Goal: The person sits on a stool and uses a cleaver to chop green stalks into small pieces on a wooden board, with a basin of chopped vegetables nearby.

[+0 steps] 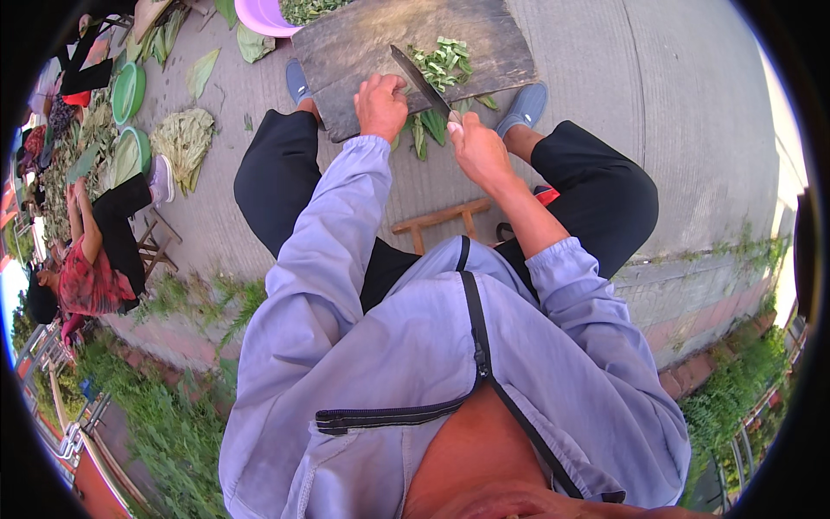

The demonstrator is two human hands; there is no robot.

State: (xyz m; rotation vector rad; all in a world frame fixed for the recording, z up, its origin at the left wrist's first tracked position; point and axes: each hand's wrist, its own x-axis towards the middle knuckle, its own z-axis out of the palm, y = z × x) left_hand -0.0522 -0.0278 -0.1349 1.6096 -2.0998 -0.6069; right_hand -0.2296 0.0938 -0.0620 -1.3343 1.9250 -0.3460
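Observation:
A dark-bladed knife (419, 80) slants over the worn wooden board (346, 56), its tip toward the far left. My right hand (480, 154) is closed around its handle at the board's near edge. On the board, left of the blade, rests my left hand (379, 107) with its fingers curled in; what they hold, if anything, is hidden. A small heap of chopped green leaves (443, 62) lies just right of the blade. Several leaf pieces (432, 125) hang or lie along the near edge, between my hands.
Beyond the board stands a pink basin (264, 16) holding chopped greens (309, 9). Large leaves (183, 138) lie on the concrete at left, near green basins (128, 93). A seated person (91, 268) handles leaves there. My shoes (524, 108) flank the board; a wooden stool frame (441, 216) shows between my legs.

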